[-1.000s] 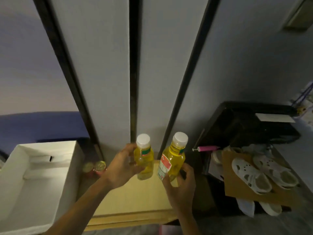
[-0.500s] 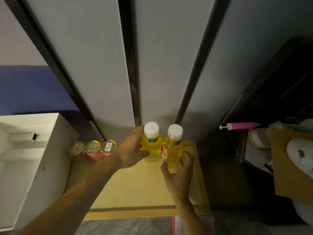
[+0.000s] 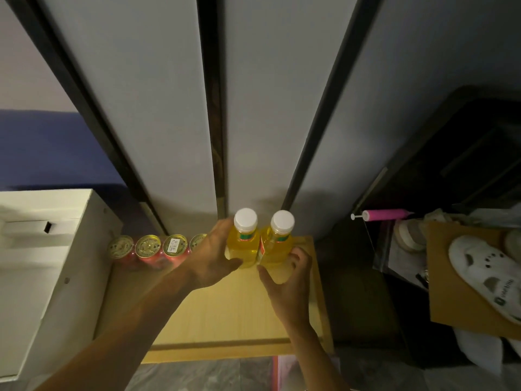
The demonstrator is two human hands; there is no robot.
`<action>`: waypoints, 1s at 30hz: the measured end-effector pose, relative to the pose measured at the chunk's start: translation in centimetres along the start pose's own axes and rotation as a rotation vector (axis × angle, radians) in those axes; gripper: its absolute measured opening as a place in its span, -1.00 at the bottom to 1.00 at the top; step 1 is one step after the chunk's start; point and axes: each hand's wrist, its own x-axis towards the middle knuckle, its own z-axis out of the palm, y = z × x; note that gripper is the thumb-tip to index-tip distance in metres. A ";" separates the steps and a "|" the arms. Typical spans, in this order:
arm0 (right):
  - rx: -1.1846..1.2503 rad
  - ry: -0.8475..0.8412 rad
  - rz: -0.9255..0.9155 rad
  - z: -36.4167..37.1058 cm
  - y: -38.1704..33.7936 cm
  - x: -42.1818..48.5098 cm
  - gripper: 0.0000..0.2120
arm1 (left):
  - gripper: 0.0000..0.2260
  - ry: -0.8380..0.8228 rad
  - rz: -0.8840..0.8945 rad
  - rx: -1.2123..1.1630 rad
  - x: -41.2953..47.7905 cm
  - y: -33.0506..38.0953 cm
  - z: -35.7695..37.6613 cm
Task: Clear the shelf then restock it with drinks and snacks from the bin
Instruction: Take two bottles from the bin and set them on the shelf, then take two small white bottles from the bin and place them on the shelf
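Note:
Two yellow drink bottles with white caps stand side by side at the back of the light wooden shelf top (image 3: 225, 314), close to the wall. My left hand (image 3: 210, 258) grips the left bottle (image 3: 244, 244). My right hand (image 3: 290, 277) grips the right bottle (image 3: 277, 246) from the front. The bottles touch each other. A row of several red cans (image 3: 148, 249) with gold lids lines the back of the shelf to the left of the bottles; the rightmost can is partly hidden behind my left hand.
A white cardboard box (image 3: 56, 266) stands open at the left of the shelf. At the right, a dark rack holds a pink pump (image 3: 383, 215), a cardboard sheet (image 3: 451, 292) and white clogs (image 3: 485, 275). Grey wall panels with black strips rise behind.
Both hands have carried the bottles back toward the wall and brought them together, upright, at the rear of the shelf. My head has tilted down and left, showing more cans.

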 end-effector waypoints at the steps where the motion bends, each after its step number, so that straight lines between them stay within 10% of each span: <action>1: -0.001 -0.027 0.004 -1.0 -0.7 -0.2 -0.21 | -0.20 -0.011 -0.002 -0.010 -0.6 0.4 -0.5; 6: -0.141 -0.171 -0.014 -7.8 -6.4 0.2 -0.41 | -0.06 0.028 -0.066 0.042 -4.6 4.5 -5.9; 17: -0.647 -0.440 -0.325 -16.0 -32.8 3.0 0.01 | -0.18 0.404 0.064 0.525 -18.4 17.6 -21.0; 30: -0.589 -0.591 -0.795 -11.7 -55.6 -3.4 -0.01 | -0.18 0.823 -0.259 0.523 -40.1 20.8 -32.9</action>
